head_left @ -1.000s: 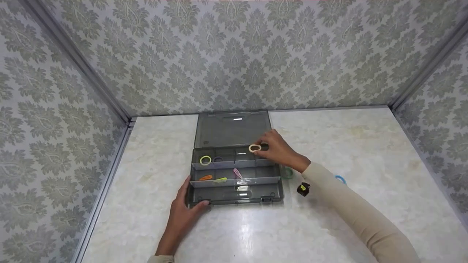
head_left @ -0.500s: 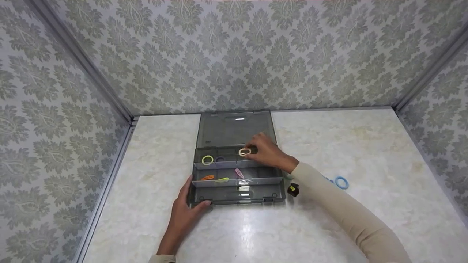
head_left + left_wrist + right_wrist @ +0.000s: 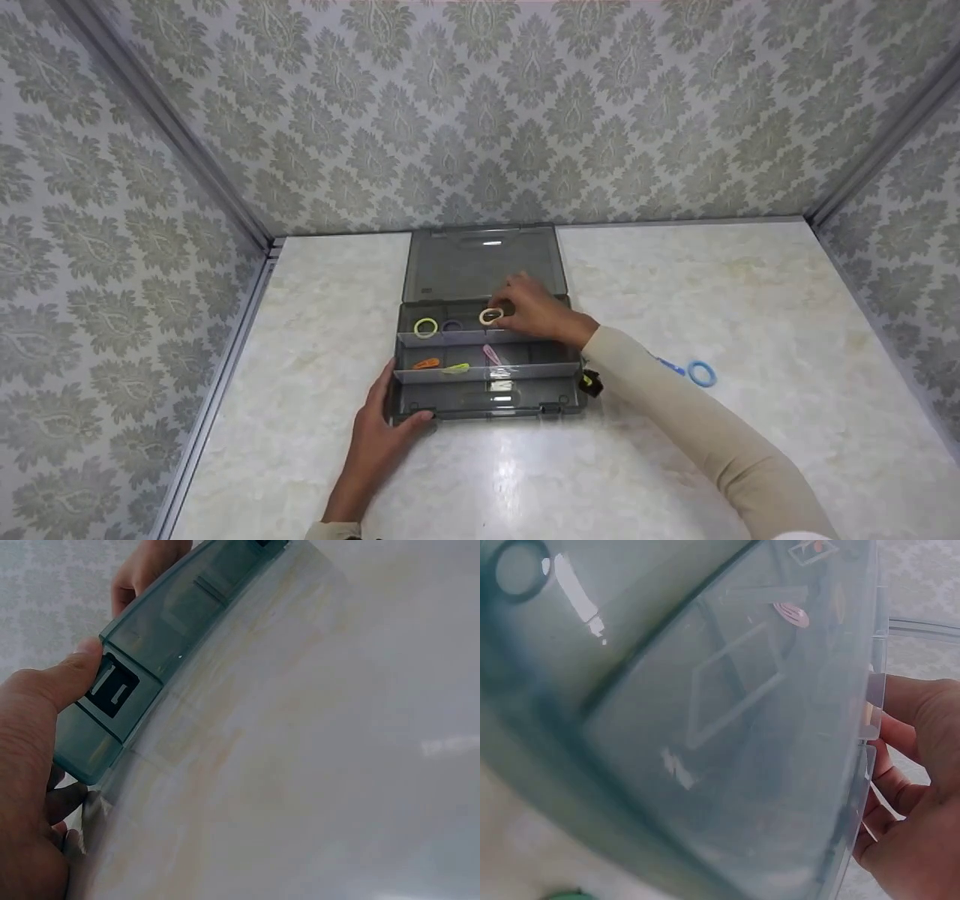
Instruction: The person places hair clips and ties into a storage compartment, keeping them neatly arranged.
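Note:
A smoky grey compartment box [image 3: 484, 394] lies on the table with its lid [image 3: 484, 262] folded back. My left hand [image 3: 379, 427] grips its front left corner, thumb on the front wall and fingers round the side. Over the back row, my right hand [image 3: 531, 309] pinches a cream hair tie [image 3: 490, 316] between thumb and fingers. A yellow hair tie [image 3: 425, 328] and a dark purple one [image 3: 452, 326] sit in that row, to the left. In the middle row lie an orange hair clip [image 3: 426, 364], a yellow-green clip [image 3: 456, 369] and a pink clip [image 3: 491, 355].
Right of the box, a blue hair tie [image 3: 702, 373] and a blue clip [image 3: 671, 366] lie on the table near the right sleeve. A small dark item with a yellow mark [image 3: 590, 383] shows under the right forearm. Patterned walls enclose the table.
The right hand has moved left and slightly toward the front with the cream hair tie. More of the blue clip shows beside the sleeve. The left hand keeps its grip on the box.

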`<state>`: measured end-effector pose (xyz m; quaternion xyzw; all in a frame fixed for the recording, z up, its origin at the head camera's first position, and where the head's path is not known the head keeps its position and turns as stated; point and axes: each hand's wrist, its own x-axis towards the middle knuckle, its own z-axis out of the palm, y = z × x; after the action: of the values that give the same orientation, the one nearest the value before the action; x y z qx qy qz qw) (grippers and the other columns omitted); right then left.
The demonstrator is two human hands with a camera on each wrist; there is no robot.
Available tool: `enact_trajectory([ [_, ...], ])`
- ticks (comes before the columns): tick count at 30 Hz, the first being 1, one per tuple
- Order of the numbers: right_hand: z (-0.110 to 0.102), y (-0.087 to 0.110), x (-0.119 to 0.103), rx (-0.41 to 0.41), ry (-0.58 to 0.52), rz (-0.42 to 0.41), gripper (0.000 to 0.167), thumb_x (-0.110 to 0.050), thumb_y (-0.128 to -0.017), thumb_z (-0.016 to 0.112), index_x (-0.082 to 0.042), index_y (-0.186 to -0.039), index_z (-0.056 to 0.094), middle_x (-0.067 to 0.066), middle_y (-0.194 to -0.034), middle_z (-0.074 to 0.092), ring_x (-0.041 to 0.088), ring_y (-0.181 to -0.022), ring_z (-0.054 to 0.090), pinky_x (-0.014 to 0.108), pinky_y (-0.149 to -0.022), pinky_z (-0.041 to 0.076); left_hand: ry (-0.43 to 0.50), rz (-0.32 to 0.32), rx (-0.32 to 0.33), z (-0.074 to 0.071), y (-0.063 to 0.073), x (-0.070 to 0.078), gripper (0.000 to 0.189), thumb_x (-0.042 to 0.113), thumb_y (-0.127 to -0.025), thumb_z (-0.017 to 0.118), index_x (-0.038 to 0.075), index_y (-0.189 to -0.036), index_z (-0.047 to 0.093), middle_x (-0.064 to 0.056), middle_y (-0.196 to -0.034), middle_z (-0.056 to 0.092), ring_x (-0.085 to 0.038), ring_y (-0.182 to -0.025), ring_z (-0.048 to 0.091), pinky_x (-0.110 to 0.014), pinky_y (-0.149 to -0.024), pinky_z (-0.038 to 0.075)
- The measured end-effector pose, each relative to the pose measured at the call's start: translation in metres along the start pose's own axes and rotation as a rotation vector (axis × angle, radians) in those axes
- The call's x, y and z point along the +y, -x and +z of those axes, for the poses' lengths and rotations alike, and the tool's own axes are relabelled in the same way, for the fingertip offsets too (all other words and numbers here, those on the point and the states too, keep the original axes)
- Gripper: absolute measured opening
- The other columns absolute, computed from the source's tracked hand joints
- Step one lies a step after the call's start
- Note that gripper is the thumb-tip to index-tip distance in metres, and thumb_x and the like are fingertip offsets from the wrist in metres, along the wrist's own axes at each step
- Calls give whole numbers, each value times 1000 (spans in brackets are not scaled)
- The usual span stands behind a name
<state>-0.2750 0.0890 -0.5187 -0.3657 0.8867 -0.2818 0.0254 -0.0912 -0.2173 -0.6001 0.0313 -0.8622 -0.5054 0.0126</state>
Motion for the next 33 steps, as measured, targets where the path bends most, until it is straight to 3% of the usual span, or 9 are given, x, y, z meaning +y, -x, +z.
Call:
enact_trajectory([
  [3, 1, -4, 0, -19, 12, -20, 25, -15, -93, 91, 1, -111, 83, 16, -104, 74, 33, -98, 61, 64, -125, 37, 9, -3, -3, 0, 1, -1, 115, 55, -89, 91, 24, -177, 24, -13, -179, 32, -32, -166, 29, -52, -136, 26],
  [12, 4, -15, -4, -72, 75, -37, 22, -15, -93, 92, -1, -107, 84, 14, -100, 79, 33, -97, 61, 59, -106, 46, -1, 27, 13, 0, 0, -2, 114, 53, -89, 92, 22, -177, 27, -14, -178, 33, -34, -166, 29, -54, -136, 25],
  [15, 6, -18, -5, -98, 78, -27, 23, -15, -93, 92, -1, -109, 84, 14, -103, 80, 35, -102, 65, 62, -118, 42, 1, 33, 17, 0, 0, -3, 113, 51, -89, 92, 21, -176, 28, -15, -178, 34, -35, -166, 29, -55, -136, 26],
  [19, 7, -20, -6, -119, 75, -13, 23, -13, -93, 92, -1, -110, 84, 15, -105, 80, 37, -108, 69, 68, -132, 27, 13, 27, 15, 0, 0, -3, 113, 52, -88, 92, 23, -177, 28, -14, -178, 34, -34, -166, 30, -55, -136, 26],
  [28, 9, -25, -12, -140, 107, -19, 23, -18, -95, 91, -4, -112, 85, 14, -105, 77, 33, -106, 60, 61, -130, 30, 28, 27, 13, 0, 0, -3, 112, 51, -89, 92, 24, -177, 27, -13, -178, 33, -33, -166, 29, -55, -136, 25],
  [33, 9, -25, -12, -144, 94, -24, 23, -15, -95, 90, -6, -116, 86, 14, -106, 75, 33, -107, 59, 64, -129, 31, 20, 16, 11, 0, -1, -4, 114, 52, -88, 93, 22, -177, 27, -12, -179, 33, -33, -166, 28, -55, -136, 26],
])
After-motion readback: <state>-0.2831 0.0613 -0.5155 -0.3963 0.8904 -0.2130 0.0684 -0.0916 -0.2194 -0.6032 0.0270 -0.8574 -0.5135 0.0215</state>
